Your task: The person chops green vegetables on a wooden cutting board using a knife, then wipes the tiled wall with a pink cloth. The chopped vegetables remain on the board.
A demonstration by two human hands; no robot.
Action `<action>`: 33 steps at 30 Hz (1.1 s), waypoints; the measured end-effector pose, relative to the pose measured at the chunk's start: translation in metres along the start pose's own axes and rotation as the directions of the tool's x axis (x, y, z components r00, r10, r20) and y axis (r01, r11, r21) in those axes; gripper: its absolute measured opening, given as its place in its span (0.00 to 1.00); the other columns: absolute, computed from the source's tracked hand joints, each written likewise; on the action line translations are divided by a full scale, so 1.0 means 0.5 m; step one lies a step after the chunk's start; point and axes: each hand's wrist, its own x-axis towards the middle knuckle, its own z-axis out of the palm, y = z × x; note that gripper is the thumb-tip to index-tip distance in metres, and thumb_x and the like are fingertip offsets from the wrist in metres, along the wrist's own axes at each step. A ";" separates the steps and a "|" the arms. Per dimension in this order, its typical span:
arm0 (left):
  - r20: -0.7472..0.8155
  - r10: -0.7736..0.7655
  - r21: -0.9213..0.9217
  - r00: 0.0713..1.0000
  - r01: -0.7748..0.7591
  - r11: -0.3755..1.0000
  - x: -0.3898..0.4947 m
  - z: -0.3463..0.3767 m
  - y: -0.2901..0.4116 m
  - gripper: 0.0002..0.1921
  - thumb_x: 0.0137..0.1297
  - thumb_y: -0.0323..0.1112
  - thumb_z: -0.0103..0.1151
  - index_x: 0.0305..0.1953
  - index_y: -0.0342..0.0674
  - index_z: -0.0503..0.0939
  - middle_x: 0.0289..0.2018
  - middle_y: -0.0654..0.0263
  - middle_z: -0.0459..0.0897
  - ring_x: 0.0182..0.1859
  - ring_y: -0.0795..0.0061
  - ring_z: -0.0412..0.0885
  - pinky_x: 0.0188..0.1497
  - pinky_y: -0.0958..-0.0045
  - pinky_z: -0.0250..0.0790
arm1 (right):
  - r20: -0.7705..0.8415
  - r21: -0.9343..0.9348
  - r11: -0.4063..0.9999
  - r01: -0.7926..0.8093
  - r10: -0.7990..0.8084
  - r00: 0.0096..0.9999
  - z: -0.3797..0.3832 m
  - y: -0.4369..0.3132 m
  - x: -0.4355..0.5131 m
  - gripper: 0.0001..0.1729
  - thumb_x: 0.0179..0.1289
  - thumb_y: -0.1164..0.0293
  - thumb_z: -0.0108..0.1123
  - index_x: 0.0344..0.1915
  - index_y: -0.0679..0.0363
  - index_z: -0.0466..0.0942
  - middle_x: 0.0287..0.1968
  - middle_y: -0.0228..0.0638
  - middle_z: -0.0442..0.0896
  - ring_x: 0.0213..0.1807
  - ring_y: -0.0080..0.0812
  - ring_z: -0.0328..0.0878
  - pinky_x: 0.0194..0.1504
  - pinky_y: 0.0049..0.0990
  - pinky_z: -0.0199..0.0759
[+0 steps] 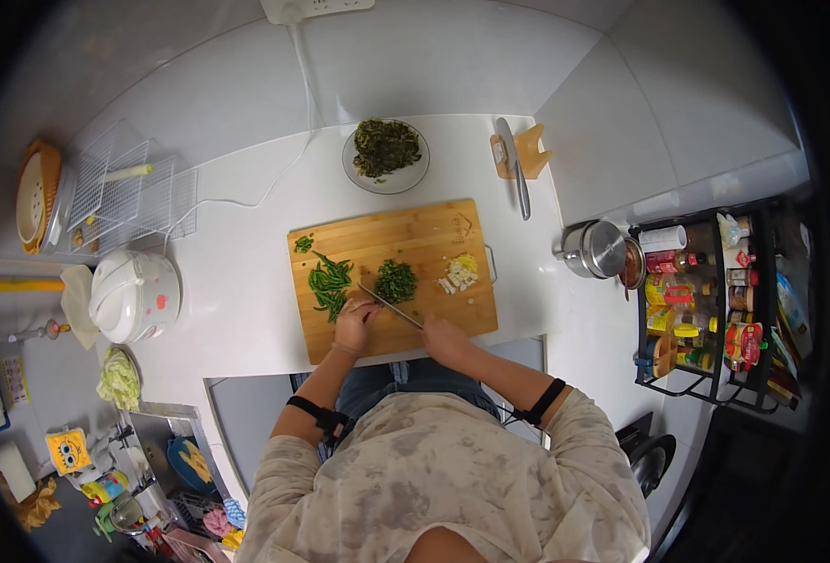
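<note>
A wooden cutting board [415,225] lies before me. My right hand [447,340] is closed round the handle of a kitchen knife [392,307], its blade pointing up and left across the board. Near the blade's tip, my left hand [356,322] rests with bent fingers; whether it pins something small is hidden. Chopped greens [395,281] form a pile just beyond the blade. Long cut green peppers [329,281] lie left of it, with a few small green bits [303,244] at the top left corner. Chopped white and yellow pieces [461,271] sit at the right.
Behind the board stands a glass plate of dark leafy greens [387,151]. Another knife [515,165] lies by a wooden stand [531,151]. A white rice cooker [133,295] is at left; steel pots [598,248] and a black spice rack [721,310] are at right.
</note>
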 end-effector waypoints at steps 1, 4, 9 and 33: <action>-0.002 0.002 0.002 1.000 -0.002 1.000 -0.001 0.001 0.000 0.05 0.50 0.23 0.69 0.29 0.36 0.83 0.32 0.60 0.85 0.37 0.59 0.82 0.41 0.65 0.75 | 0.006 -0.012 1.000 0.010 -0.010 1.000 -0.003 0.002 -0.001 0.17 0.70 0.64 0.51 0.37 0.71 0.70 0.27 0.61 0.80 0.34 0.63 0.79 0.37 0.52 0.73; 0.001 0.007 0.012 1.000 -0.007 1.000 -0.004 0.002 -0.005 0.05 0.51 0.22 0.69 0.28 0.37 0.83 0.33 0.60 0.85 0.37 0.60 0.82 0.41 0.65 0.75 | 0.008 -0.027 0.999 0.029 -0.029 1.000 0.003 0.011 0.000 0.16 0.69 0.65 0.52 0.36 0.71 0.70 0.27 0.61 0.80 0.33 0.62 0.79 0.36 0.52 0.73; 0.029 0.013 0.011 0.999 -0.014 1.000 -0.007 0.004 -0.012 0.05 0.52 0.25 0.69 0.32 0.37 0.85 0.34 0.60 0.86 0.37 0.61 0.82 0.40 0.65 0.75 | -0.021 -0.032 0.986 0.165 -0.166 0.986 0.030 0.016 0.014 0.15 0.69 0.66 0.52 0.35 0.70 0.71 0.27 0.60 0.80 0.33 0.62 0.79 0.36 0.52 0.73; 0.029 -0.016 0.018 0.999 0.016 1.000 -0.020 -0.006 0.001 0.04 0.53 0.24 0.67 0.32 0.37 0.84 0.35 0.61 0.84 0.37 0.60 0.80 0.40 0.65 0.74 | 0.052 -0.041 0.999 0.013 -0.011 0.999 -0.024 -0.013 -0.019 0.15 0.70 0.64 0.51 0.39 0.69 0.68 0.28 0.60 0.81 0.34 0.62 0.80 0.37 0.53 0.73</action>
